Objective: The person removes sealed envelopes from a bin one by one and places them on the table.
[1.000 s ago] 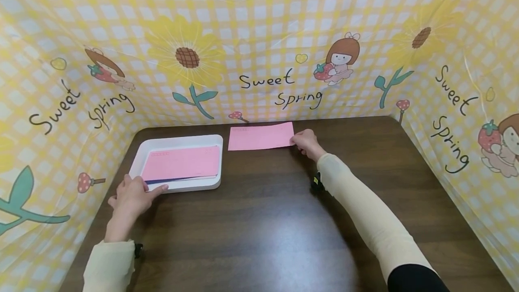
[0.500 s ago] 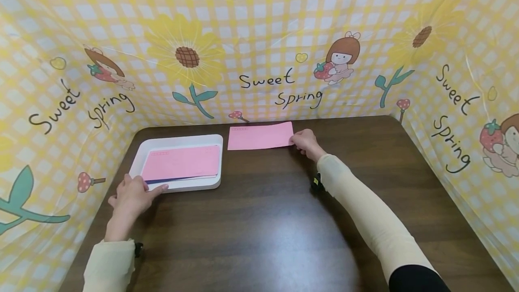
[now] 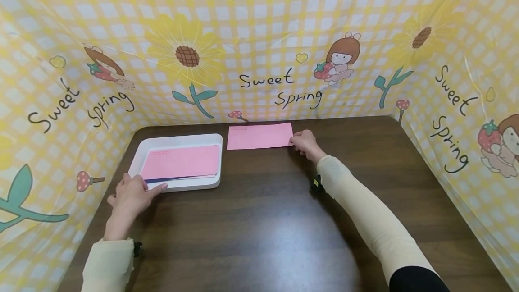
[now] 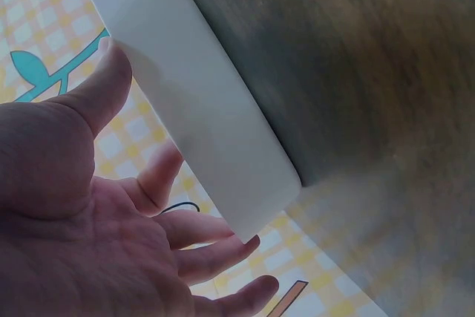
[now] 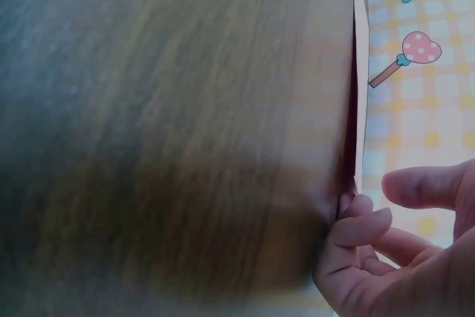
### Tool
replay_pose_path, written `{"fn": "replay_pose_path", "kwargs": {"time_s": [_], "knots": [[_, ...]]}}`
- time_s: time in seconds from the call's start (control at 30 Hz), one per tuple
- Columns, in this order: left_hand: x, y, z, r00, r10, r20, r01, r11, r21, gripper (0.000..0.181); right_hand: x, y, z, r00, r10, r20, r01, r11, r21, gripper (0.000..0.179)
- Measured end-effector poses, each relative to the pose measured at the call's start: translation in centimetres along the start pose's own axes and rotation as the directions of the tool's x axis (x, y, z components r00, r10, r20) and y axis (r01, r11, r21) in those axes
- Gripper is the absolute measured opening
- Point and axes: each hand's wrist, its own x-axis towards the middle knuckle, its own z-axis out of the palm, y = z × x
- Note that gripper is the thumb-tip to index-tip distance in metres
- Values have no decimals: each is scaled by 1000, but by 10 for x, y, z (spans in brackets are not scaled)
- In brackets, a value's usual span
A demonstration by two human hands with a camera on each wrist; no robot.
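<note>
A pink envelope (image 3: 259,136) lies at the back of the table with its long side facing me. Its right end is held by the curled fingers of my right hand (image 3: 306,142). In the right wrist view the thumb (image 5: 419,185) stands apart from the fingertips, and a dark gap shows under the envelope's edge (image 5: 361,94). My left hand (image 3: 131,197) rests at the near left corner of a white tray (image 3: 190,185), thumb spread along the rim and fingers loosely extended. Another pink envelope (image 3: 180,162) lies in the tray, over something with a dark blue edge.
The dark wood table (image 3: 251,220) runs up to a yellow checked cloth (image 3: 259,35) at the back and both sides. The tray stands at the table's left, its right end close to the held envelope.
The envelope's right end has sunk slightly and its near edge looks straighter. Both hands and the tray have hardly moved.
</note>
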Motion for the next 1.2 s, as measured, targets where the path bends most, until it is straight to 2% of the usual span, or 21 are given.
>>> {"fn": "replay_pose_path", "kwargs": {"time_s": [0.3, 0.43, 0.57, 0.67, 0.73, 0.77, 0.87, 0.93, 1.0, 1.1, 1.2], "knots": [[-1, -1, -1, 1000, 7, -6, -7, 1000, -2, 64, 0, 4, -2, 1000, 13, 4, -13, 1000, 19, 32], [-1, 0, 0, 1000, 8, -8, -8, 1000, -5, 63, -1, 5, -2, 1000, -2, 9, 1, 999, 53, 42], [0, -1, 0, 1000, 5, -9, -5, 1000, -4, 63, -8, 2, 2, 997, -71, 12, 70, 996, 50, 53], [0, -2, 0, 1000, 5, -8, -5, 1000, -3, 64, -14, 1, 8, 984, -178, 23, 179, 982, -62, 54], [0, -3, 1, 1000, 4, -6, -4, 1000, -2, 64, -19, -1, 13, 966, -255, 40, 258, 947, -194, 52], [0, -3, 1, 1000, 3, -5, -3, 1000, -1, 64, -21, -1, 15, 957, -284, 53, 287, 919, -270, 51], [0, -3, 1, 1000, -6, -1, 6, 1000, -2, 64, -27, -3, 23, 937, -334, 101, 338, 800, -495, 49], [0, -3, 2, 1000, -11, -1, 11, 1000, -4, 64, -30, -3, 27, 932, -336, 135, 348, 727, -592, 47], [0, -2, 1, 1000, -12, -2, 12, 1000, -6, 64, -32, -3, 30, 921, -349, 175, 374, 663, -648, 45], [1, -1, 1, 1000, -9, -2, 9, 1000, -7, 64, -35, -3, 33, 905, -366, 215, 409, 612, -677, 41], [1, -1, 1, 1000, -6, 1, 6, 1000, -5, 64, -38, -3, 36, 895, -376, 240, 431, 588, -684, 40]]}}
